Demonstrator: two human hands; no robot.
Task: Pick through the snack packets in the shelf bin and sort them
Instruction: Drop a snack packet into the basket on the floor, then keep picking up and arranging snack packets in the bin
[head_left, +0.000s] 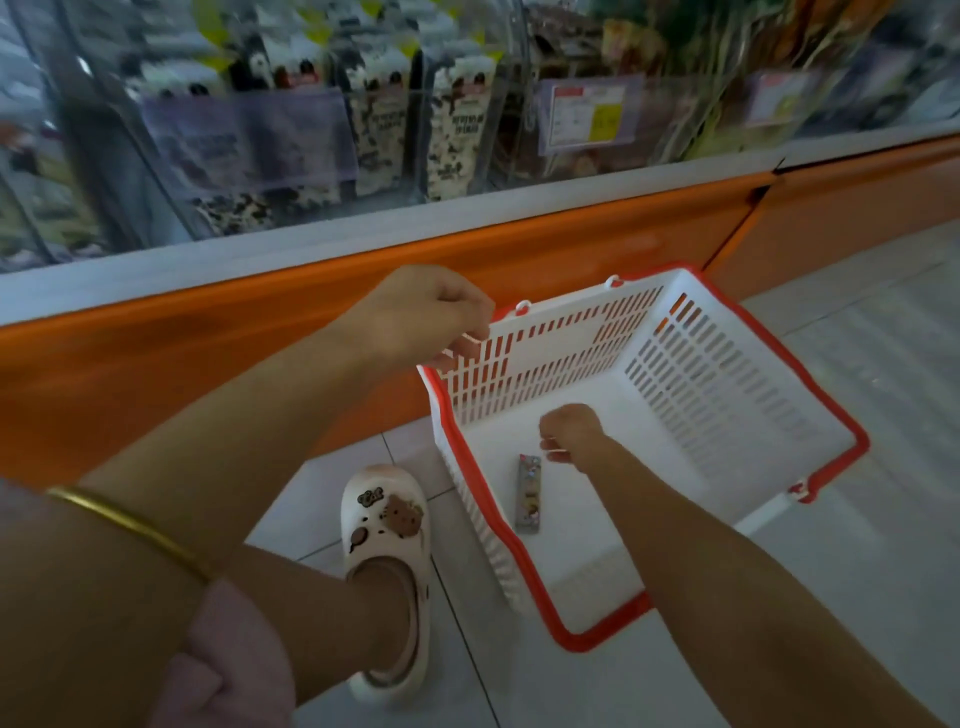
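Observation:
A white plastic basket (727, 415) with a red rim stands on the floor tiles below the shelf. One small slim snack packet (529, 492) lies flat on its bottom near the left wall. My right hand (571, 434) hangs inside the basket just above and right of the packet, fingers loosely curled, holding nothing. My left hand (431, 317) is at the basket's far left corner, its curled fingers on the rim. The shelf bin of black-and-white snack packets (384, 130) is above, behind clear plastic and blurred.
An orange shelf base (208, 343) runs across in front of me. My foot in a white clog (387, 525) stands left of the basket. More blurred bins with a price label (589, 111) sit to the right. Pale floor tiles (857, 322) extend right.

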